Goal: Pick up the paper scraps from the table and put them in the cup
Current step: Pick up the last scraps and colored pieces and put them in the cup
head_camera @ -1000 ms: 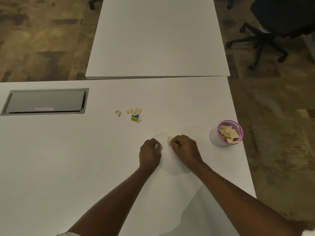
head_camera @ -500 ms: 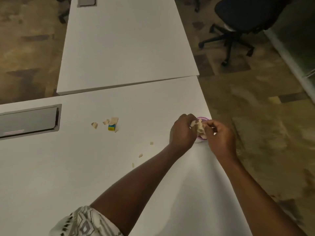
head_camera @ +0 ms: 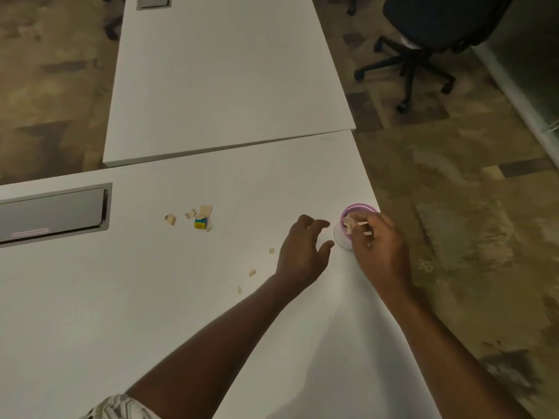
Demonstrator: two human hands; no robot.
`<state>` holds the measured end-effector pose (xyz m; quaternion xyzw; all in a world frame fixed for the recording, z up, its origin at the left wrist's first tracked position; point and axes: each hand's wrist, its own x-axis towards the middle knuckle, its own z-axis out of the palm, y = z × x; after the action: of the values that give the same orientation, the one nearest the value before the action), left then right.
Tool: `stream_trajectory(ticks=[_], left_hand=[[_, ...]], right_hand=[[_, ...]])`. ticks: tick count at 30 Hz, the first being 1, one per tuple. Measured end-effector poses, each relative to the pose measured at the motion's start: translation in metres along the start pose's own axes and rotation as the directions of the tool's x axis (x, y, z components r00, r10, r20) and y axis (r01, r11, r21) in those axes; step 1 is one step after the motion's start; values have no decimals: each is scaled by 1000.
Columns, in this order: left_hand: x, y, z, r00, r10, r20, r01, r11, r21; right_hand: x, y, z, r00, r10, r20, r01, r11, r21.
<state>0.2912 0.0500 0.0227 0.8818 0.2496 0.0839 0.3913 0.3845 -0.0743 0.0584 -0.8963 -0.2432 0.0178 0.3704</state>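
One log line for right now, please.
left hand open beside cup | right hand pinching scraps over cup | loose scraps left on table

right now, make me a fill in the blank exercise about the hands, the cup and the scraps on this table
1. The right hand pinches tan paper scraps over the pink-rimmed plastic cup, which stands near the white table's ____ edge.
2. The left hand, fingers spread beside the cup, holds ____.
3. The small block among the larger scraps is yellow and ____.
4. Between that block and the left hand, ____ tiny scraps lie loose.

Missing words: right; nothing; blue; three
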Motion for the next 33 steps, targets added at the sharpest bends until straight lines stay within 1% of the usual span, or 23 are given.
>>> stream_trajectory(ticks=[1, 3, 6, 8, 11, 14, 17, 20, 23, 25, 26, 27, 29, 31, 33], left_hand=[[-12, -12, -3, 999, -35, -3, 35, 999, 9], [-38, -41, -8, 994, -110, -11, 111, 992, 54], [-76, -85, -21, 970, -239, -52, 244, 961, 131], [-98, -109, -32, 946, -309, -99, 321, 934, 159], [-122, -134, -47, 899, -404, -170, 430, 889, 160], [-133, -153, -58, 868, -453, -202, 486, 859, 159], [-133, -168, -70, 849, -474, -232, 515, 840, 168], [-121, -181, -82, 824, -487, -289, 543, 825, 158], [-99, -197, -96, 797, -489, -355, 570, 803, 173], [-80, -210, -106, 784, -496, -373, 586, 789, 183], [-69, -217, -111, 785, -500, -365, 588, 787, 186], [-58, -223, -115, 790, -503, -350, 586, 787, 192], [-33, -234, -124, 802, -508, -314, 581, 785, 213], [-12, -242, -131, 812, -521, -263, 579, 776, 251], [5, -245, -133, 837, -512, -193, 547, 777, 312]], right_hand=[[-7, -7, 9, 999, -21, 42, 19, 999, 28], [-22, -19, 32, 985, -15, 170, 1, 997, 81], [-42, -26, 71, 936, -45, 348, 26, 998, 60], [-50, -26, 94, 900, -71, 430, 72, 997, 12], [-56, -25, 125, 845, -68, 531, 149, 983, -112], [-62, -30, 149, 784, -48, 619, 197, 965, -175], [-74, -38, 164, 744, -84, 663, 285, 937, -201], [-90, -51, 172, 689, -122, 715, 373, 905, -206], [-102, -63, 174, 645, -267, 716, 521, 839, -156], [-110, -67, 173, 569, -333, 752, 630, 764, -139], [-114, -65, 174, 551, -373, 746, 684, 714, -149], [-117, -60, 175, 541, -416, 731, 705, 698, -124], [-117, -51, 175, 516, -479, 710, 709, 704, -40], [-113, -46, 174, 502, -524, 688, 739, 673, -28], [-107, -44, 172, 474, -552, 686, 777, 629, -31]])
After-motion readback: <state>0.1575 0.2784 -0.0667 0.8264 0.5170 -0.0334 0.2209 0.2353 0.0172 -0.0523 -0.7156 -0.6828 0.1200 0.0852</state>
